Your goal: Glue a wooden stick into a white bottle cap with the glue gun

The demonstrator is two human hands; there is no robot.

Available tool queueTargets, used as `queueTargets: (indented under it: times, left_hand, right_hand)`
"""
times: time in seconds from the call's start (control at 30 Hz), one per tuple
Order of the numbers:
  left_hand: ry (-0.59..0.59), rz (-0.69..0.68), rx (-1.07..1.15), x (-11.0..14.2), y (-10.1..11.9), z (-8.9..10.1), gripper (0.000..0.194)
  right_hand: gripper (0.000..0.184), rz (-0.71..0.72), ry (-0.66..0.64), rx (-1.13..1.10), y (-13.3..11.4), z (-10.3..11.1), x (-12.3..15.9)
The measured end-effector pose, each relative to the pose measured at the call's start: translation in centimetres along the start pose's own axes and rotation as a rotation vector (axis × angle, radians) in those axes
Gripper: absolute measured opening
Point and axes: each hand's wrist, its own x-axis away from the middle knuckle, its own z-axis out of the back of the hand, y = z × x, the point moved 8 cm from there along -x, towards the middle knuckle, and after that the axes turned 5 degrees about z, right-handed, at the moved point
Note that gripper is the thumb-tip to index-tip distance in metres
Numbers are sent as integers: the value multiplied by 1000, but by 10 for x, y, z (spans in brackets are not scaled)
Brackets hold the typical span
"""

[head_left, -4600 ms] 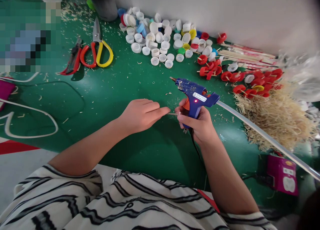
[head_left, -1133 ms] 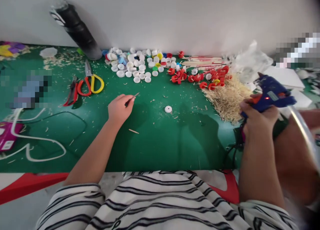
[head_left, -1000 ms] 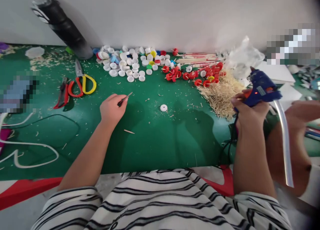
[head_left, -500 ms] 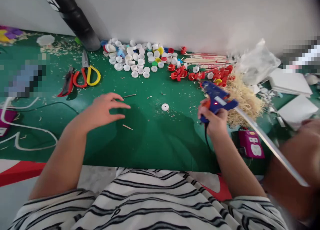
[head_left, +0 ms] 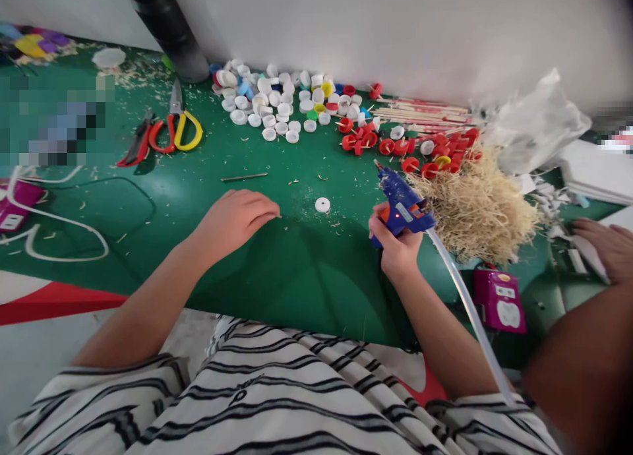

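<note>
My right hand (head_left: 399,247) is wrapped round the handle of a blue hot glue gun (head_left: 401,201), its nozzle angled up and left. A long clear glue stick (head_left: 457,283) sticks out of its back, and a small red light glows on its side. My left hand (head_left: 242,221) is closed in a pinch; only the pale tip of a short wooden stick (head_left: 279,214) shows at the fingertips. On the green table between the hands lies a white bottle cap (head_left: 322,205) with a small hole in its middle. A thin metal rod (head_left: 244,177) rests just beyond my left hand.
Many loose bottle caps (head_left: 281,105) lie along the wall, with red caps on sticks (head_left: 361,138) beside them. Wood shavings (head_left: 479,211) and a purple power box (head_left: 500,300) are on the right, near another person's hand (head_left: 606,247). Scissors (head_left: 175,125) and red-handled pliers (head_left: 136,142) lie left.
My left hand has closed its fingers on the short wooden stick, which lay on the table before, and lifted it. My right hand has brought the glue gun left, nearer the white cap.
</note>
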Motion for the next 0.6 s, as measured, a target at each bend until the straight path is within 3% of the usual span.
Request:
queueTargets:
  times: [0.1,0.2,0.43,0.6]
  left_hand:
    - [27,-118,13,-39,32,-2,37]
    - [5,-161,54,-70,51,-7,34]
    - [-236,-129,143,-97,54,-31,29]
    - [-235,-159,94,-110,50,-36,29]
  right_hand:
    - [31,-13,-66,39,-4,-7,3]
    - [30,-47,-97,33,-5,-10,7]
    - [34,-96,-133,-29,-7,-13,11]
    - [32,-75,-152,-36,-11,-11,10]
